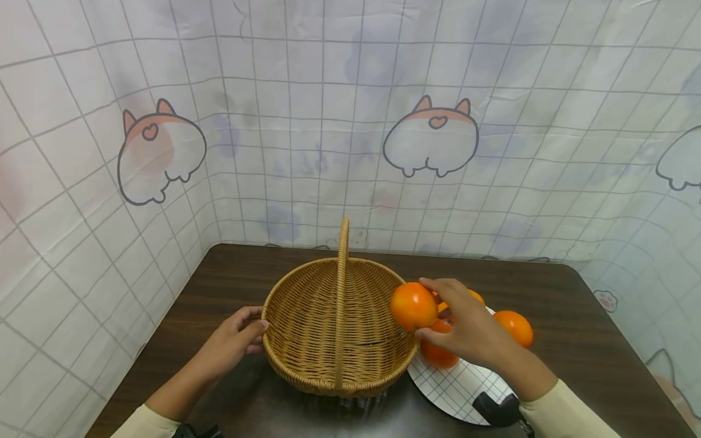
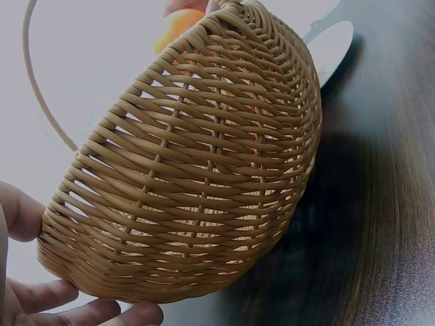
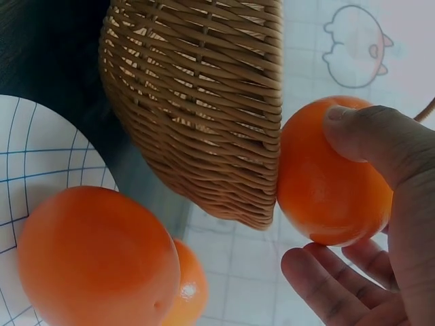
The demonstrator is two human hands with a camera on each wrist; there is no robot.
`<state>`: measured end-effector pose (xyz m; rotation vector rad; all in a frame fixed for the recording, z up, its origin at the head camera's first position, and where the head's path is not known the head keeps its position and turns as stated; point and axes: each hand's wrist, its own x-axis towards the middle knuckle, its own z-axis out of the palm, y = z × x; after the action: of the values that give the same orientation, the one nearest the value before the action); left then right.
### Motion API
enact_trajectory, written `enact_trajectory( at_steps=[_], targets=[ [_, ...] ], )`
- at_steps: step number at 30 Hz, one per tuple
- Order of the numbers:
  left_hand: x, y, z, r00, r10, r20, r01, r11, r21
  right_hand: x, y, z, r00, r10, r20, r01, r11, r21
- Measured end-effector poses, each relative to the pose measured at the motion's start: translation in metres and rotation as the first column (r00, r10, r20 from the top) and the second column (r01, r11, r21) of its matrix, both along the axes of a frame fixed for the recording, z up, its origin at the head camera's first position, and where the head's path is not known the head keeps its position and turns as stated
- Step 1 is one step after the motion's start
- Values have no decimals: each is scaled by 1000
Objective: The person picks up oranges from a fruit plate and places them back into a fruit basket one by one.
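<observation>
Brown table (image 1: 580,340) — basket (image 1: 306,328), plate (image 1: 451,389)

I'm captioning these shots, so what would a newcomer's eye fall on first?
Probably the bright, round orange fruit held in the right hand at the right rim of the tan woven wicker basket. Its tall arched wicker handle rises near the head view's middle, and the left hand grips the left rim. Behind, pink-and-white cartoon animals dot the white gridded backdrop.

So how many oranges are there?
4 at least: the held orange in the right hand, a near orange on the plate, a far orange behind the hand, a fourth orange right of it. More may be hidden.
</observation>
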<state>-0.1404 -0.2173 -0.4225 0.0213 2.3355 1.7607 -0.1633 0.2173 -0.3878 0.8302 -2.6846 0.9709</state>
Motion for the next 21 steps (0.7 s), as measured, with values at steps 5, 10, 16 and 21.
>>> enact_trajectory(
  at_steps=[5, 10, 16, 21],
  targets=[
    [0, 0, 0, 1000, 0, 3, 0, 1000, 6, 0, -3, 0, 999, -25, 21, 24, 999, 37],
    [0, 0, -1, 1000, -6, -7, 6, 1000, 21, 2, -4, 0, 999, -46, 10, 45, 996, 71],
    [-1, -2, -2, 1000, -10, -11, 10, 1000, 15, 4, -3, -1, 998, -61, 12, 60, 994, 89],
    [-1, -3, -3, 1000, -11, -7, 11, 1000, -4, 8, 3, -3, 997, -74, 29, 71, 995, 74]
  ],
)
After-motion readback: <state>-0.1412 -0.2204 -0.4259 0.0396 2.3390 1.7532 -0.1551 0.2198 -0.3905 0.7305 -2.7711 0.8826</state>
